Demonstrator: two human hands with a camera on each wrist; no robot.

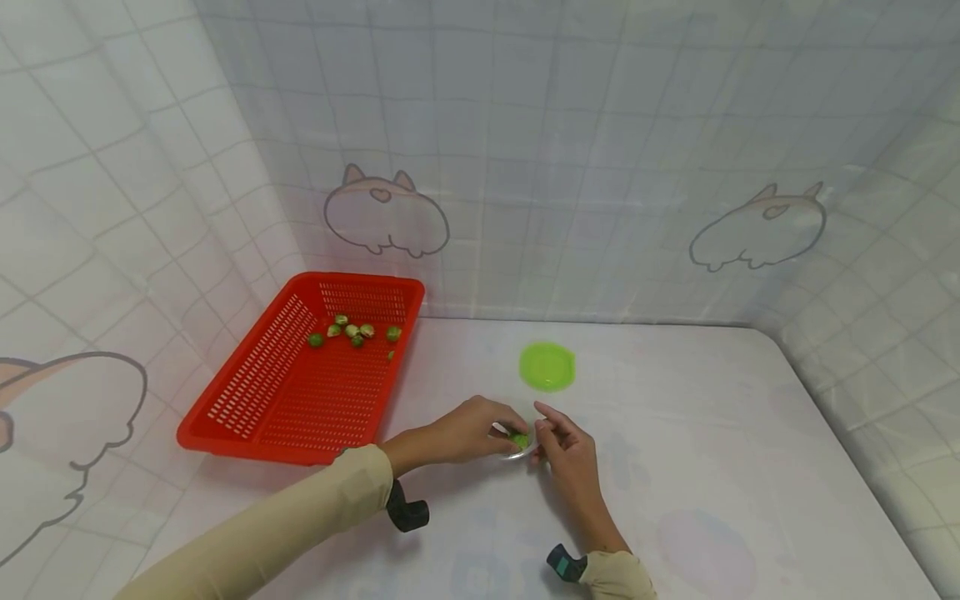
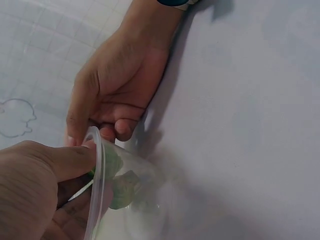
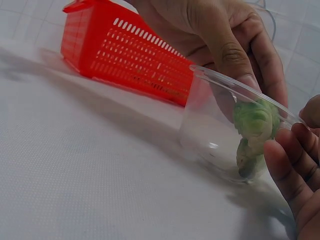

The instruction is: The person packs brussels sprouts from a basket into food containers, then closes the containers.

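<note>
A clear plastic cup stands on the white table between the two hands, tilted in the wrist views. My left hand reaches over its rim, thumb and fingers pinching a green Brussels sprout inside. Below that one, another sprout sits low in the cup, against the wall. From the other side, my right hand holds the cup by the rim, thumb at the edge and fingers along the outer wall. In the left wrist view the two sprouts show blurred through the plastic.
A red slotted basket stands at the left, with several Brussels sprouts toward its far end. Beyond the cup lies a bright green round lid. White checked sheeting rises behind the table and at both sides.
</note>
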